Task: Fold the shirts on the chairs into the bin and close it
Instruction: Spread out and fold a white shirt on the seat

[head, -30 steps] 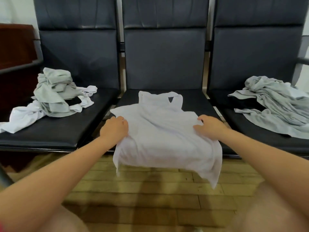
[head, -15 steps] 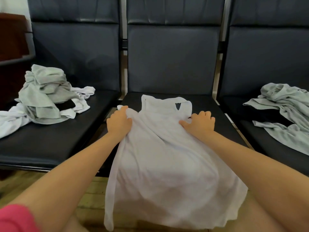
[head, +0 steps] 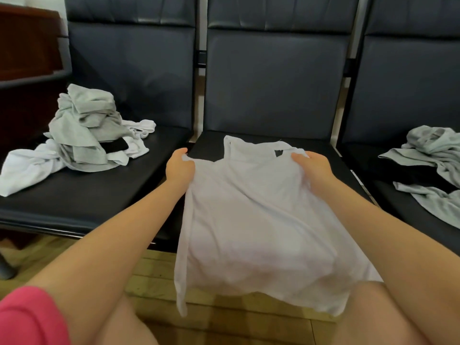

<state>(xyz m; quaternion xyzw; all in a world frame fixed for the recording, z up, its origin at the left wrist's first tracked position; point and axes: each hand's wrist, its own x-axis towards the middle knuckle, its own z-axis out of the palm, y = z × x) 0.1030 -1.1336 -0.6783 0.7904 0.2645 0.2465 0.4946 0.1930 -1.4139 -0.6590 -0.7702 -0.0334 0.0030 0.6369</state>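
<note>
Fingers: my left hand and right hand each curl round an upper corner of the white shirt.
Shirt: top on the middle chair, hem hanging off the front edge.
Step, as I judge: spreading before the first fold.
Next: lay it flat.
Waiting: left pile, right pile.
Bin: not in view.

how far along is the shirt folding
Early. Nothing looks finished: no folded shirt or bin is in view. In hand: left hand and right hand each grip the white shirt near its shoulders, spread over the middle seat. Left: the left pile, the right pile, binning, closing.
</note>
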